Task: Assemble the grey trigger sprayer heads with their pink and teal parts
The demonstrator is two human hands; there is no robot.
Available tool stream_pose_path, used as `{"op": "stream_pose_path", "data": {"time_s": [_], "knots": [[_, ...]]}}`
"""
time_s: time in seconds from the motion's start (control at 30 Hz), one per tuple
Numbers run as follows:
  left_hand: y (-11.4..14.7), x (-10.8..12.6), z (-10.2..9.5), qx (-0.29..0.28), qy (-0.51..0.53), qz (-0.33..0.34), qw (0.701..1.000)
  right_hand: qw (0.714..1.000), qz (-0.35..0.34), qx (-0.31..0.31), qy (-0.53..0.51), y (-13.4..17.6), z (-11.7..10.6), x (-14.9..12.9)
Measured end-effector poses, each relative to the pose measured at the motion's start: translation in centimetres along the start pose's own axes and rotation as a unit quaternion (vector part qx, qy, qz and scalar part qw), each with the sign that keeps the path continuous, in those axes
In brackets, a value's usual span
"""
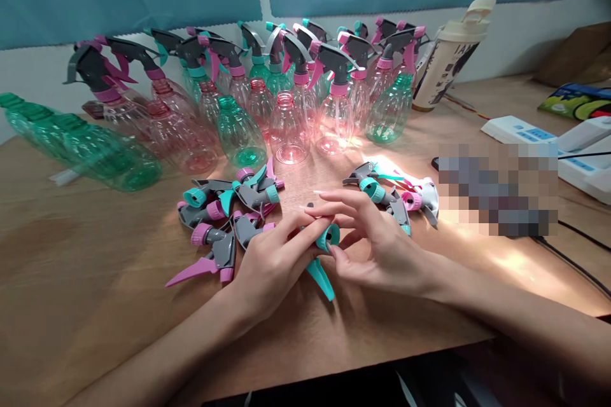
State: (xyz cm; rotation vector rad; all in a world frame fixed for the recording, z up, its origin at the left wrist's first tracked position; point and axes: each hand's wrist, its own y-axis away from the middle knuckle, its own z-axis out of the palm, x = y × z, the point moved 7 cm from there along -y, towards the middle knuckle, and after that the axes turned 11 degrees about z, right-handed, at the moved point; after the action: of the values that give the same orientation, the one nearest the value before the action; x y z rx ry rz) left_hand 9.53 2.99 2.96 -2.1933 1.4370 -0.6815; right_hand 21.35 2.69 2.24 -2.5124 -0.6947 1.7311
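Note:
Near the front of the table, both my hands are on a spray trigger head with a turquoise trigger and a turquoise screw collar. My left hand wraps around its body, hiding most of it. The thumb and fingers of my right hand are closed about the collar, whose open end faces me. Left of my hands lies a pile of loose spray heads, grey with pink or turquoise parts. A smaller group of spray heads rests just beyond my right hand.
Pink and green bottles stand in rows at the back, several fitted with spray heads. Some green bottles lean at the left. A cream tumbler stands back right, near a white power strip. A blurred dark object lies at right.

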Motion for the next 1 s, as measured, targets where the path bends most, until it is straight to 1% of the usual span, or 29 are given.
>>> {"op": "stream_pose_path", "data": {"time_s": [0.13,0.27,0.37,0.53,0.67,0.73,0.83,0.93,1.0], "knots": [[-0.1,0.2,0.0,0.005,-0.012,-0.007,1.0,0.999,0.004,0.021,0.033,0.2,0.1,0.0],[-0.1,0.3,0.1,0.013,-0.009,-0.011,1.0,0.999,0.029,0.014,-0.005,0.0,0.1,0.5],[-0.2,0.6,0.1,0.012,-0.022,0.0,1.0,0.999,0.039,0.001,-0.031,-0.2,0.3,0.5],[-0.4,1.1,0.1,0.004,-0.057,0.014,0.998,0.999,0.033,0.018,-0.007,-0.1,0.3,0.2],[-0.5,0.8,0.0,0.011,-0.051,-0.006,0.999,0.995,0.072,0.008,-0.07,-0.3,0.4,1.0],[-0.5,0.8,0.0,0.01,-0.055,-0.005,0.998,0.993,0.081,0.001,-0.085,-0.4,0.5,1.1],[-0.4,1.0,0.0,0.008,-0.066,0.003,0.998,0.995,0.071,0.003,-0.067,-0.6,0.5,0.8],[-0.4,1.1,0.1,0.003,-0.067,-0.002,0.998,0.997,0.061,0.017,-0.037,-0.6,0.3,0.5],[-0.5,1.1,0.2,0.001,-0.063,-0.006,0.998,0.997,0.063,0.017,-0.037,-0.6,0.4,0.5]]}}
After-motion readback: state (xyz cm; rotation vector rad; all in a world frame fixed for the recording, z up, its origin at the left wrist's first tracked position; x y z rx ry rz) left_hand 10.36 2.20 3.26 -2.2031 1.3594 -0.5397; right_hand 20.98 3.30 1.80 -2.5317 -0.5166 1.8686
